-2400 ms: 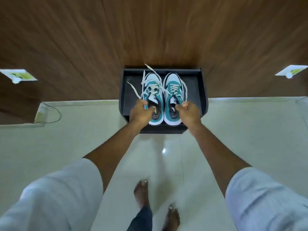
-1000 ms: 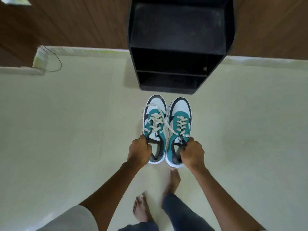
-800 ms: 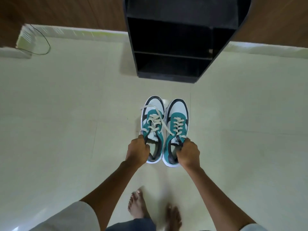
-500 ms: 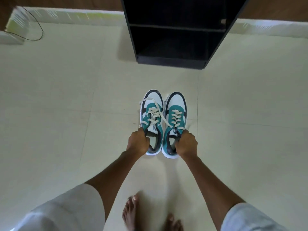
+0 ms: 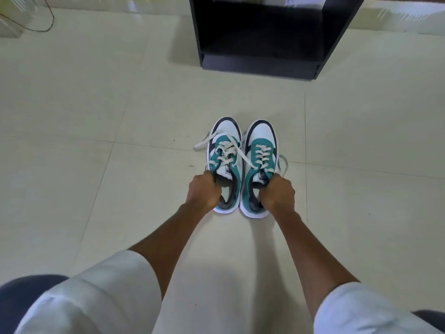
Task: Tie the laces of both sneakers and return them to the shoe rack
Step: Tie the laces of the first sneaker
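Two teal, white and black sneakers stand side by side on the pale tiled floor, toes pointing away from me. My left hand grips the collar of the left sneaker. My right hand grips the collar of the right sneaker. Their cream laces hang loose and untied; one lace end trails on the floor left of the left sneaker, another loops off the right side of the right one. The black shoe rack stands open-fronted at the top of the view, beyond the sneakers.
A thin dark cable lies on the floor at the far upper left, near the wall's skirting. Tiled floor spreads on both sides of the sneakers. My white sleeves and dark trousers fill the bottom edge.
The sneakers were lifted off the rack's top, carried back toward me and lowered to the floor in front of the rack. Both hands keep their grip. I have dropped lower.
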